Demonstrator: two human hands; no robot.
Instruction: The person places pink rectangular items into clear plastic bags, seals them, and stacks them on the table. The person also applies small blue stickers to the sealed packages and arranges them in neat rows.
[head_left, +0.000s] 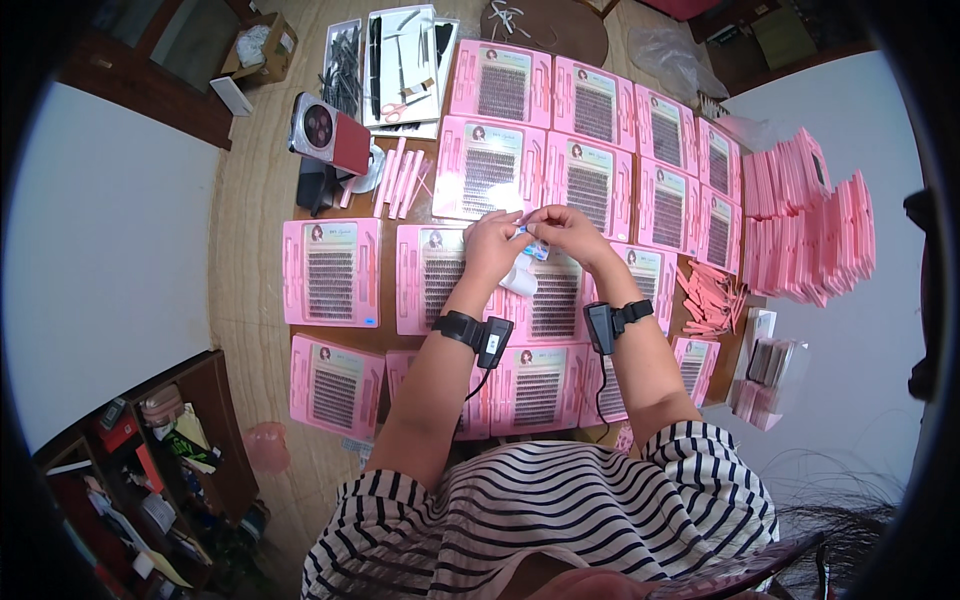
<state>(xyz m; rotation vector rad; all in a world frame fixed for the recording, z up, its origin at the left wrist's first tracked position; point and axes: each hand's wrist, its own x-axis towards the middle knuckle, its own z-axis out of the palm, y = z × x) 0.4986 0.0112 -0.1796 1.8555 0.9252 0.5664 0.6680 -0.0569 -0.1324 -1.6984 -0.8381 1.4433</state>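
Note:
Near the middle of the table, my left hand (492, 244) and my right hand (571, 234) meet with thumbs and fingertips close together. Between them is a small roll or strip of blue-and-white stickers (535, 250), pinched by my left hand; my right fingertips touch its upper end. A white strip or roll (519, 281) hangs just below. Under and around both hands lie pink false-eyelash kits (491, 169) in rows, each with dark lash clusters, slim tubes and tweezers. One kit (331, 273) at the left carries a small blue sticker at its lower right corner.
Pink cases (810, 240) stand stacked at the right, beside a heap of pink tweezers (709, 298). Pink tubes (401, 180), a phone-like device (330, 133) and a white tray (401, 67) with pink-handled scissors (394, 112) are at the upper left. Cables hang from both wristbands.

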